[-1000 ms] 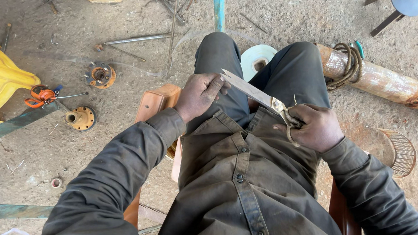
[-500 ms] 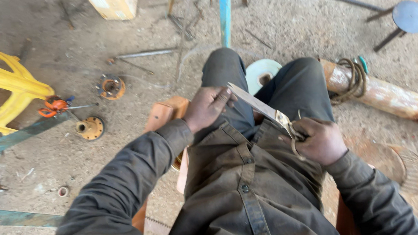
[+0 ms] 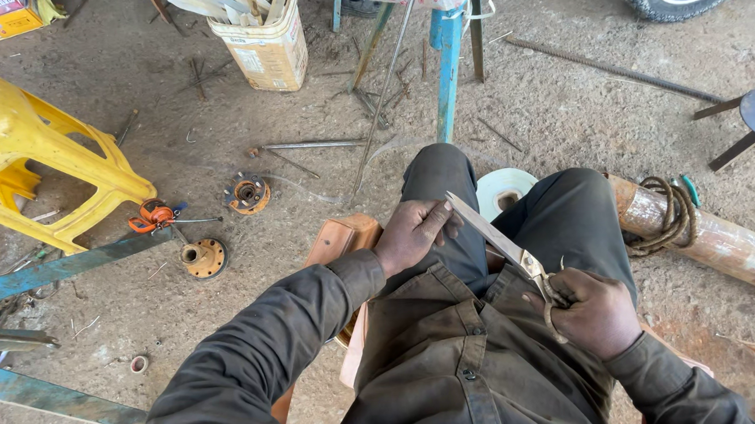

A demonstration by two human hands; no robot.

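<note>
The bare, dusty concrete floor carries scattered workshop clutter. A yellow plastic stool lies tipped over at its left edge, with orange-handled pliers just beside it. Two rusty round metal flanges lie near the pliers. A cream plastic container of wooden sticks stands towards the far edge. Blue-painted steel bars run along the near left. A rusty cylinder wound with rope lies at the right.
</note>
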